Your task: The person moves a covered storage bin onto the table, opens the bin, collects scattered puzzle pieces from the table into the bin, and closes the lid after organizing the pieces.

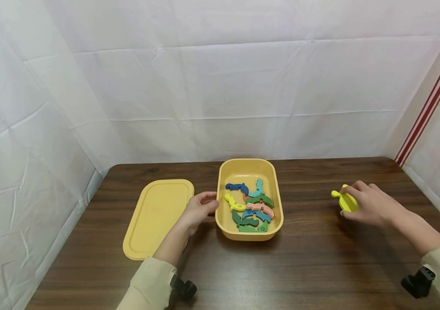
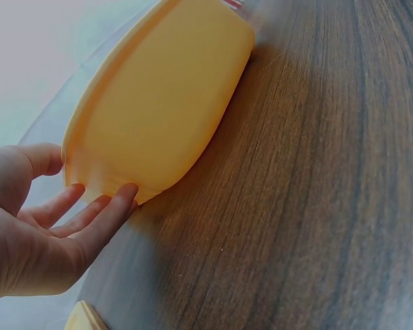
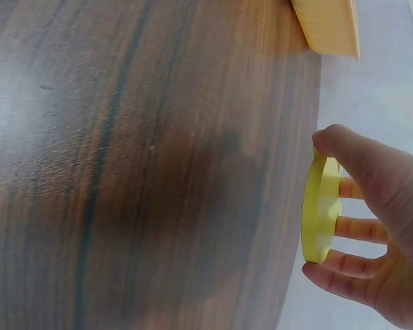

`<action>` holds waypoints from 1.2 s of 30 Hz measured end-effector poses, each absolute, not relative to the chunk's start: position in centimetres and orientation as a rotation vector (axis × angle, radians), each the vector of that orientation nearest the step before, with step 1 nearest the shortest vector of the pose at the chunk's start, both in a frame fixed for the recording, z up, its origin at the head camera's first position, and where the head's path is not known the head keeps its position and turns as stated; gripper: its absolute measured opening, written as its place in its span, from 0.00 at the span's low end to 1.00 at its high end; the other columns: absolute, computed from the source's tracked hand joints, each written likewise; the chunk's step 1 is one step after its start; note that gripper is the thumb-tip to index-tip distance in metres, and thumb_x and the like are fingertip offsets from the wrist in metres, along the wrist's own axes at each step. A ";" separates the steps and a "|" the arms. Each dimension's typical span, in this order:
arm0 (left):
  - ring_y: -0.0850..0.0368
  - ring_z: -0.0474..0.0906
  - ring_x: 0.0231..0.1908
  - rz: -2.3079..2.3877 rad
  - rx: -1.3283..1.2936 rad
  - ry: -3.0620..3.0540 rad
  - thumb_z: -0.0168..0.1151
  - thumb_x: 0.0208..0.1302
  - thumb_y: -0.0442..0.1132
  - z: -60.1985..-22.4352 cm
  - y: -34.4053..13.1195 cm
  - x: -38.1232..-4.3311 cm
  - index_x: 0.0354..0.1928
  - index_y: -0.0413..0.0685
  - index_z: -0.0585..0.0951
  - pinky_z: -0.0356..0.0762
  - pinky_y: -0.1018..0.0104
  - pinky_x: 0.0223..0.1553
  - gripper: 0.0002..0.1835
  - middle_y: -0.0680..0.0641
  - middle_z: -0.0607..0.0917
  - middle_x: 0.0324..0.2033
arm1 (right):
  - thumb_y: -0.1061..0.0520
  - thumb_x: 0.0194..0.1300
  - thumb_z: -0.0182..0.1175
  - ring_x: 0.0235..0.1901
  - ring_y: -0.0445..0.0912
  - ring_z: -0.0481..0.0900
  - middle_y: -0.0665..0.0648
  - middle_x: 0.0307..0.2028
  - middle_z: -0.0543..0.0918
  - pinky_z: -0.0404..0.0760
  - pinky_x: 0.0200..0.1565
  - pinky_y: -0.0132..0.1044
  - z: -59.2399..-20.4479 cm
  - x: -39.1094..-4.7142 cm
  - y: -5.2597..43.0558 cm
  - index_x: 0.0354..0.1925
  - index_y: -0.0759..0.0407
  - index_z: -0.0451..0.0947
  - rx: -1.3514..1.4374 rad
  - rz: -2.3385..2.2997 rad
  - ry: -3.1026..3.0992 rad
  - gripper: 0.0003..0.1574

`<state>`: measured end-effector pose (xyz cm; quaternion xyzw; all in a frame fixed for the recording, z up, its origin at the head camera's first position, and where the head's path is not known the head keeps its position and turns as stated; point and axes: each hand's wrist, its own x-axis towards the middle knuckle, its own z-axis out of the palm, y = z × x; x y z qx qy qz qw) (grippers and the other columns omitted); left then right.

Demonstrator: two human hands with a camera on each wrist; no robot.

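Observation:
A yellow, thick flat toy piece (image 1: 347,200) with a rounded body and small knobs is pinched between thumb and fingers of my right hand (image 1: 375,204), over the table's right side. The right wrist view shows this piece (image 3: 321,210) edge-on, apart from the tabletop. At the middle of the table stands a yellow plastic tub (image 1: 251,236) holding several curved, coloured toy pieces (image 1: 259,209). My left hand (image 1: 198,211) touches the tub's left side, thumb near the rim and relaxed fingers against the outer wall (image 2: 151,103).
A yellow lid (image 1: 157,219) lies flat on the dark wooden table (image 1: 301,271), left of the tub and partly behind my left forearm. White cloth (image 1: 223,86) hangs behind the table and along both sides. A red-striped band (image 1: 433,94) runs down the right corner.

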<state>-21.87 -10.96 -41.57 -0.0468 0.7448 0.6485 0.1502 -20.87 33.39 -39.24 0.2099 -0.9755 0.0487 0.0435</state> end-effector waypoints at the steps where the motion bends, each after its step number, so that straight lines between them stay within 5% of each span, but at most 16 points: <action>1: 0.43 0.78 0.48 1.858 -0.132 2.136 0.54 0.64 0.36 -41.2 -10.9 -21.7 0.60 0.40 0.69 0.80 0.53 0.42 0.23 0.36 0.76 0.53 | 0.45 0.48 0.67 0.35 0.57 0.71 0.63 0.41 0.74 0.73 0.29 0.41 -39.1 -21.0 33.2 0.49 0.57 0.73 0.646 0.149 -2.984 0.32; 36: 0.47 0.79 0.45 1.878 -0.155 2.141 0.56 0.63 0.36 -41.5 -10.9 -21.9 0.59 0.41 0.70 0.81 0.54 0.40 0.22 0.37 0.77 0.52 | 0.44 0.49 0.66 0.36 0.54 0.70 0.60 0.44 0.74 0.71 0.34 0.42 -35.9 -24.4 27.5 0.50 0.58 0.74 0.754 0.114 -2.946 0.33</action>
